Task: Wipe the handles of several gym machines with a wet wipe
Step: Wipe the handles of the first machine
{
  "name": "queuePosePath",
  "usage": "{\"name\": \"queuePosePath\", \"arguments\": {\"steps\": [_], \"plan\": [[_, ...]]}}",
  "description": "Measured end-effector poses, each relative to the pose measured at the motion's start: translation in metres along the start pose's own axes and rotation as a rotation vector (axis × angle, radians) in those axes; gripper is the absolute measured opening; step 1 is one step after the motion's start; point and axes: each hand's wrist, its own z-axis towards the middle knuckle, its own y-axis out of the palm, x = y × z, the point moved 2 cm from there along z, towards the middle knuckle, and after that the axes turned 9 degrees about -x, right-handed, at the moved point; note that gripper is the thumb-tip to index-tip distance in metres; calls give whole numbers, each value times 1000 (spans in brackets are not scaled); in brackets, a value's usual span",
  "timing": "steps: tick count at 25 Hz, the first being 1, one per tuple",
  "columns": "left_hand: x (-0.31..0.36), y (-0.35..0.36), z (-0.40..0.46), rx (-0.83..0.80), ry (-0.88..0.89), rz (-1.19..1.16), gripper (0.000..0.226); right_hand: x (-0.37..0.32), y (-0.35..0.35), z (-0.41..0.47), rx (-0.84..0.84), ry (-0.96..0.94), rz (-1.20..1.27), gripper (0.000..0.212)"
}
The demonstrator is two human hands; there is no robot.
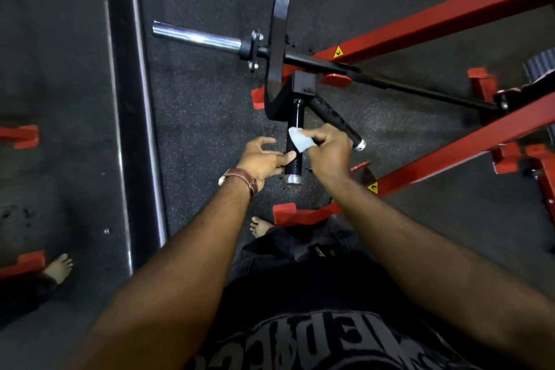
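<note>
We stand over the red-framed gym machine (pixel 435 18) with our arms reaching down to its two black, rubber-gripped handles with silver end caps, which splay out from one black square block (pixel 304 82). The nearer, upright-looking black handle (pixel 295 141) is the one we judge to be in work, which is why both hands meet there. Our right hand (pixel 329 149) has its fingers curled and pinches the small white wet wipe (pixel 298 138), pressing it flat against the upper part of that grip. Our left hand (pixel 264 159), with a brown leather strap at the wrist, is loosely curled, its thumb and fingertips touching the grip's lower part, likely to steady it. The second black handle (pixel 339 122) angles off to the right behind our right hand, untouched by the wipe.
</note>
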Motion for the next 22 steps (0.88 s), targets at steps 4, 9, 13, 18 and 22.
{"name": "queuePosePath", "arguments": {"steps": [4, 9, 13, 18, 22], "plan": [[4, 2, -4, -9, 13, 4, 59, -13, -2, 46, 30, 58, -32, 22], [5, -3, -6, -102, 19, 124, 79, -11, 3, 14, -115, -137, -188, 18], [2, -10, -5, -147, 56, 166, 90, -8, 1, -3, -181, -218, -158, 21], [7, -7, -7, -139, 50, 240, 88, -30, 7, 58, -150, -255, -392, 20], [-6, -10, -2, -149, 93, 213, 80, -9, 6, -13, -137, -209, -262, 24]]}}
